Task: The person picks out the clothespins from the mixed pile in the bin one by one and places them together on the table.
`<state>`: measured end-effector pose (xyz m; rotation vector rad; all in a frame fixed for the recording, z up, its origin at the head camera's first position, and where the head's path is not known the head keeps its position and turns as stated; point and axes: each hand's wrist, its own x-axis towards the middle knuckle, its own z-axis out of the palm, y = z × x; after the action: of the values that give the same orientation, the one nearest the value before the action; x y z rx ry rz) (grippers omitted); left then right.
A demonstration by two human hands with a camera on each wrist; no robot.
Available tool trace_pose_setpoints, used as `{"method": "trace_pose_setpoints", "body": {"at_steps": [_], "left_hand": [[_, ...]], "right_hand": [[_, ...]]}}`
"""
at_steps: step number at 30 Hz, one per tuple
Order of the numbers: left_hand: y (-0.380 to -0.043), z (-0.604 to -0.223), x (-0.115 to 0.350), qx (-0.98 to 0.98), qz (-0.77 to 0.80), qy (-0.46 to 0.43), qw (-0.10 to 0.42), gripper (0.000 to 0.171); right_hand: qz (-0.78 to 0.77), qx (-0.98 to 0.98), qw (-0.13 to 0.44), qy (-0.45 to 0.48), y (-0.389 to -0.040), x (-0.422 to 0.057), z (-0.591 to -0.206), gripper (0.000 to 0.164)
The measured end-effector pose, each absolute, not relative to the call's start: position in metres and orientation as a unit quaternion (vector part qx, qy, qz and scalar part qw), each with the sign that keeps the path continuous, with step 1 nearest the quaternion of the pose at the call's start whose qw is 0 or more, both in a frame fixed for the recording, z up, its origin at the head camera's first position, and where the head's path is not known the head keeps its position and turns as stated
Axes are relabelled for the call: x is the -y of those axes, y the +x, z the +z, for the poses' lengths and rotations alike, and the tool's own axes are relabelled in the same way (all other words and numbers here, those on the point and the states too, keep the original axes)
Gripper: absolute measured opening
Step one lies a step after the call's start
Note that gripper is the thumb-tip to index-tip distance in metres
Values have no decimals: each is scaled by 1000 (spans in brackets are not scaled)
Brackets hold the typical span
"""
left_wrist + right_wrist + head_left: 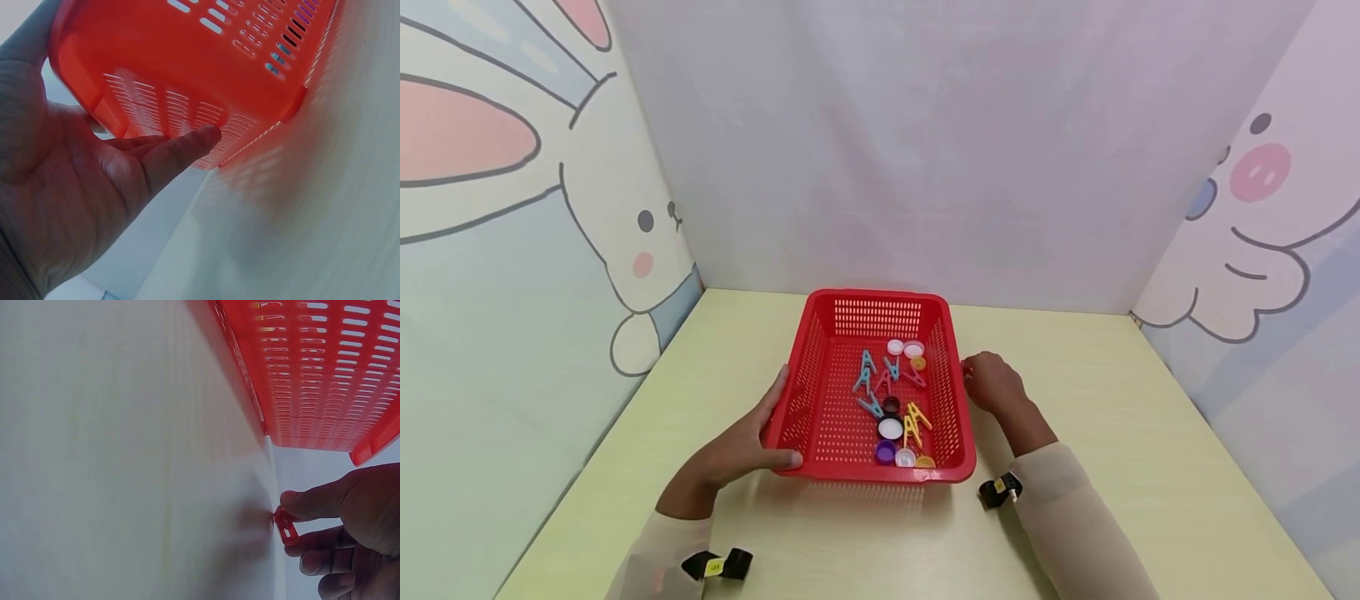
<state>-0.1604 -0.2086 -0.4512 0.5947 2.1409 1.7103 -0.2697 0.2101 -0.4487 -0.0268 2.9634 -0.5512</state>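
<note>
A red plastic basket (842,472) holds blue, pink and yellow clothespins (912,425) and small round caps in several colours. At its near left corner my left hand (741,446) rests against the outside, thumb along the near side and straight fingers along the left side. The left wrist view shows this hand (75,181) below the rim. Beyond the right side wall, my right hand (996,383) is low by the table. Its thumb and index finger pinch a small red clothespin (286,526), partly covered by the fingertips.
The basket stands on a pale wooden table (1112,417). A light curtain-like backdrop (910,167) rises behind it. Side walls with a cartoon rabbit (617,200) and another cartoon animal (1247,242) flank the table.
</note>
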Motion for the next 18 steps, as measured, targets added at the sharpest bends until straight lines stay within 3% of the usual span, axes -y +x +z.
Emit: {"method": "trace_pose_setpoints", "body": {"at_steps": [18], "left_hand": [[-160, -452, 208, -751, 604, 209, 168, 135]], "right_hand": [[-162, -986, 44, -9, -262, -210, -443, 24]]}}
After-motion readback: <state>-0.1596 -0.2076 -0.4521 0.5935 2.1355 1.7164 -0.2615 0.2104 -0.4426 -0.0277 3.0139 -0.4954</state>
